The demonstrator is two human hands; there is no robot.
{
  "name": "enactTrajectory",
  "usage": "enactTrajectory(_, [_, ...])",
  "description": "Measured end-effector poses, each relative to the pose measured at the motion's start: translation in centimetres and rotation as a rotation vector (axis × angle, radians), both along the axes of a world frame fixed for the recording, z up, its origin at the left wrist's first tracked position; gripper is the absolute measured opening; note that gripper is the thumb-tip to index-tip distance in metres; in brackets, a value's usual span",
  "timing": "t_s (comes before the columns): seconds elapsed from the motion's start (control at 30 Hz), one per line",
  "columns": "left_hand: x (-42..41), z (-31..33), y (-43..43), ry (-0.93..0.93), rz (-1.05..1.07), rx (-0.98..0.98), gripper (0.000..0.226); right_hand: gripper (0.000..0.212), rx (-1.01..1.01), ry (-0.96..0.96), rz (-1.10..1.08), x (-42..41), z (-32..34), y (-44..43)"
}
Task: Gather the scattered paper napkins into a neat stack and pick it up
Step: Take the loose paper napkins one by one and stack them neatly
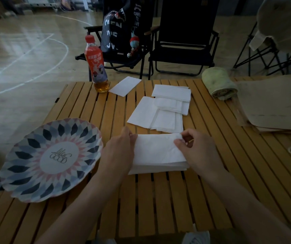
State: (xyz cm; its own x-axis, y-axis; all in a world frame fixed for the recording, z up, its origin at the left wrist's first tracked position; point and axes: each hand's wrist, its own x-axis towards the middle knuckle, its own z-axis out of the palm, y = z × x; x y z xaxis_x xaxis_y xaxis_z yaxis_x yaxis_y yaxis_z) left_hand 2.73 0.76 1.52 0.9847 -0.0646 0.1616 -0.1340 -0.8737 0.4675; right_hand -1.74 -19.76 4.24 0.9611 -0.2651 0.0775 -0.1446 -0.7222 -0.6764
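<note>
A small stack of white paper napkins [156,154] lies on the slatted wooden table [211,173] in front of me. My left hand [117,152] holds the stack's left edge, thumb on top near the far corner. My right hand [196,148] pinches the top napkin's far right corner between thumb and fingers. Beyond the stack, several loose napkins [160,113] overlap in the table's middle, with another napkin [172,92] lying across their far end. A single napkin [125,85] lies apart next to the bottle.
A patterned plate [41,173] overhangs the table's left edge. An orange-labelled drink bottle [97,67] stands at the far left. A rolled green towel [218,83] and brown paper bags [273,104] lie at the right. Folding chairs [183,43] stand behind the table.
</note>
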Motion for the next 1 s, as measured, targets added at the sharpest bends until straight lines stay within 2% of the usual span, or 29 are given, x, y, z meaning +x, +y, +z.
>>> enactTrajectory(0.2, [0.2,-0.9,0.0,-0.049,0.011,0.184,0.021,0.022,-0.159,0.078,0.016,-0.3,-0.1,0.2])
enactTrajectory(0.37, [2.7,-0.4,0.7,-0.098,0.108,0.012,0.023,0.034,-0.242,0.036,-0.006,-0.3,0.7,-0.6])
enactTrajectory(0.63, [12.4,-0.9,-0.5,0.229,0.140,-0.035,0.059,0.021,-0.166,-0.018,-0.003,-0.2,0.9,-2.1])
enactTrajectory(0.83, [13.7,-1.8,-0.9,0.310,0.227,-0.169,0.036,0.018,-0.118,-0.003,-0.002,0.2,0.8,-2.7])
enactTrajectory(1.0, [11.6,-1.2,-0.5,0.082,0.229,-0.176,0.014,0.019,-0.119,0.022,0.023,0.3,0.8,-2.3])
